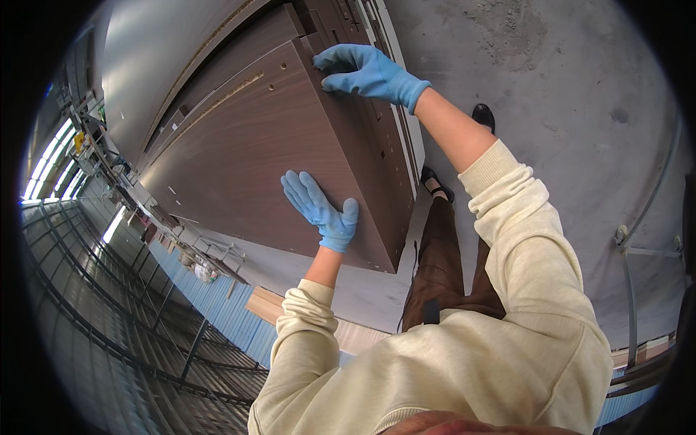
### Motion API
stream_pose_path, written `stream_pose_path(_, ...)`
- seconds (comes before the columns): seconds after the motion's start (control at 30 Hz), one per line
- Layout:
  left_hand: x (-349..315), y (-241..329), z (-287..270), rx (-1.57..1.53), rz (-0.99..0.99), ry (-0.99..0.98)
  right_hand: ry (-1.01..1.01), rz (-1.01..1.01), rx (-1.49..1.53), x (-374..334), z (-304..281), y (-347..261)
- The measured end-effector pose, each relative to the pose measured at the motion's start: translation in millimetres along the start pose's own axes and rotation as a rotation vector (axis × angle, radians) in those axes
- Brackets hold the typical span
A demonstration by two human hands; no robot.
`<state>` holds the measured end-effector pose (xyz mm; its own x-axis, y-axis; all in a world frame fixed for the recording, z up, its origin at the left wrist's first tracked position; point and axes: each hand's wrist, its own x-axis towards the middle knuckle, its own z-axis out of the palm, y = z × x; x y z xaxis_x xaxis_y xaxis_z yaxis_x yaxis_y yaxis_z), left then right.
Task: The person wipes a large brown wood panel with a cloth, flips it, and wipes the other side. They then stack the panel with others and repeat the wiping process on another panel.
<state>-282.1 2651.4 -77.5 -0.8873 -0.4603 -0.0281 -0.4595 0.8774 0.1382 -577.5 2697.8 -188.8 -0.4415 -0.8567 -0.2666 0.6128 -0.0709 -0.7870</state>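
A stack of dark brown wood-grain panels (239, 152) fills the upper left and middle of the head view. On the broad face of the top panel, near its edge, lies my left hand (319, 210) in a light blue glove, fingers stretched and thumb spread. My right hand (370, 71), gloved alike, is at the stack's far edge, close to a panel corner. Its fingers bend toward the panel edge, with a gap between thumb and forefinger. Whether those fingertips press on the edge is hard to tell. Small round holes (272, 88) show near that corner.
Grey concrete floor (536, 87) spreads to the right, where a bent metal frame (634, 254) stands. My feet (438, 185) are close beside the stack. Pale boards (264, 304) and blue corrugated sheeting (217, 308) show at the lower left.
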Motion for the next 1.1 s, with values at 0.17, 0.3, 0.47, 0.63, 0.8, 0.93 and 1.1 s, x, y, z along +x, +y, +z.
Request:
stream_pose_path(0.17, 2, 1, -1, -0.003, 0.004, -0.007, 0.003, 0.008, 0.005, 1, -2, 0)
stream_pose_path(0.3, 2, 1, -2, -0.009, 0.000, -0.016, 0.005, 0.013, -0.005, 2, -1, -1)
stream_pose_path(0.47, -1, -2, -1, -0.018, -0.008, -0.019, 0.082, -0.036, 0.039, -6, 3, 4)
stream_pose_path(0.63, 3, 2, -4, -0.034, -0.007, 0.005, 0.421, -0.021, 0.134, -38, 3, 26)
stream_pose_path(0.8, 1, -2, -2, -0.057, 0.009, 0.067, 0.640, -0.088, -0.169, -99, 23, 50)
stream_pose_path(0.93, -6, -8, -2, -0.086, -0.019, 0.109, 0.663, -0.441, -0.994, -148, 67, 39)
stream_pose_path(1.1, 2, -4, -7, -0.178, -0.071, 0.246, 0.403, -0.715, -1.255, -172, 133, 6)
